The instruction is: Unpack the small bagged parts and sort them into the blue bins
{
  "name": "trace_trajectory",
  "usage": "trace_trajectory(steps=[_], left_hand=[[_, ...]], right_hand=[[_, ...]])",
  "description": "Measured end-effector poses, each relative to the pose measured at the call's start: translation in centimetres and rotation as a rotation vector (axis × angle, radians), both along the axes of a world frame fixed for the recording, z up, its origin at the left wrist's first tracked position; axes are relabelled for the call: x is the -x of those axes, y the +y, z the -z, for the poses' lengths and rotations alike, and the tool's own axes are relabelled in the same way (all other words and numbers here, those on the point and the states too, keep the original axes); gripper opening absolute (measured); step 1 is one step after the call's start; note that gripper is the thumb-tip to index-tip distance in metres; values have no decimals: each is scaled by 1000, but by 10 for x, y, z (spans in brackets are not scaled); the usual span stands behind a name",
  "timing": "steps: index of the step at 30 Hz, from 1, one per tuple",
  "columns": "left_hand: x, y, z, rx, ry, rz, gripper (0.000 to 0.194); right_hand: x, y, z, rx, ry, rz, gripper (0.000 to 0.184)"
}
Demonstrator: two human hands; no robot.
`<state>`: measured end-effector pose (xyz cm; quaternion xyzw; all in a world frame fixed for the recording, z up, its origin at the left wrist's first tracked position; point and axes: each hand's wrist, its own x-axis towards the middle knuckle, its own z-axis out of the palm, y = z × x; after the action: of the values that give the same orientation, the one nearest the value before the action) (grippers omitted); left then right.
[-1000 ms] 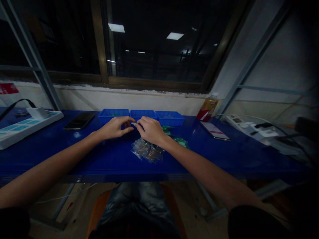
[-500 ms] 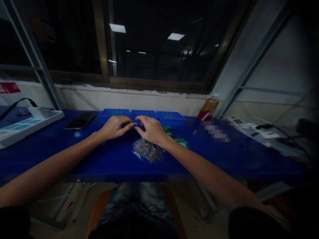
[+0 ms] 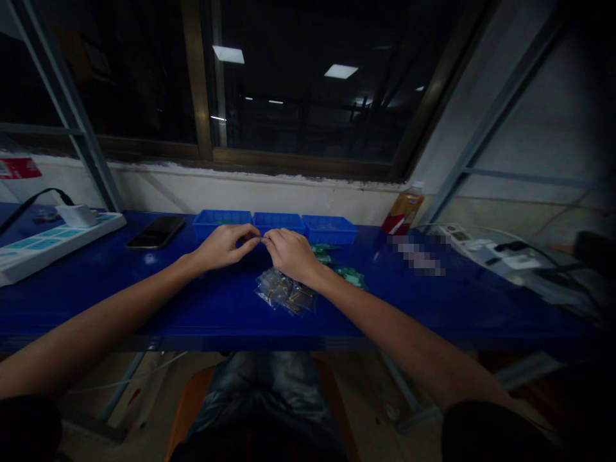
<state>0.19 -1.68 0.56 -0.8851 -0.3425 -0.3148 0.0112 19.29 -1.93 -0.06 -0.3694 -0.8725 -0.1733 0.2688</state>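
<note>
L hand (image 3: 222, 247) and R hand (image 3: 292, 253) meet mid-table, fingertips nearly touching, just in front of the blue bins; L thumb & index curve in toward each other, tips close; R fingers are bunched w/ the thumb side hidden; whatever's btwn the tips is too small & dim to make out, so can't tell if either hand grips anything; pile of clear bags (image 3: 282, 289) lies on the blue table (image 3: 168, 314) just nearer the body than R hand, bags overlapping flat, some gold-coloured bits showing thru; can't tell if R hand touches it; green pieces (image 3: 352, 277) lie just beyond R wrist/forearm, w/ more green by R knuckles; three bins stand in a row along the back: L bin (image 3: 222, 221) w/ a bit of green inside, mid bin (image 3: 279, 221) partly behind the hands, R bin (image 3: 330, 226) w/ contents unclear; dark phone (image 3: 156, 232) lies flat left of the bins; white power strip (image 3: 62, 247) is at far left, w/ a white plug (image 3: 77, 216) in it; bottle (image 3: 403, 212) stands at the back right, a pixelated patch just in front; white adapters & cables (image 3: 514, 260) clutter the far right.
</note>
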Motion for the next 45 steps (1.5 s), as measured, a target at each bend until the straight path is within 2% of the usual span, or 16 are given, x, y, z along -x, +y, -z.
trace_trajectory(steps=[7, 12, 16, 22, 36, 41, 45], left_hand=[[-1, 0, 3, -51, 52, -26, 29], [-1, 0, 4, -69, 96, -76, 28], [-1, 1, 4, -37, 79, -65, 28], [-2, 1, 4, -12, 79, -65, 30], [-3, 0, 6, -58, 68, -69, 30], [-3, -1, 5, -99, 72, -70, 30], [-2, 0, 5, -70, 36, -65, 29]], right_hand=[[-1, 2, -1, 17, -4, 49, 33], [-1, -1, -2, 51, 77, -39, 29], [-2, -1, -3, 60, 101, -86, 34], [-2, 0, -2, 22, 64, -102, 21], [-1, 3, -1, 12, 42, 40, 33], [-2, -1, -4, 62, 110, -35, 29], [-3, -3, -4, 71, 162, -103, 30]])
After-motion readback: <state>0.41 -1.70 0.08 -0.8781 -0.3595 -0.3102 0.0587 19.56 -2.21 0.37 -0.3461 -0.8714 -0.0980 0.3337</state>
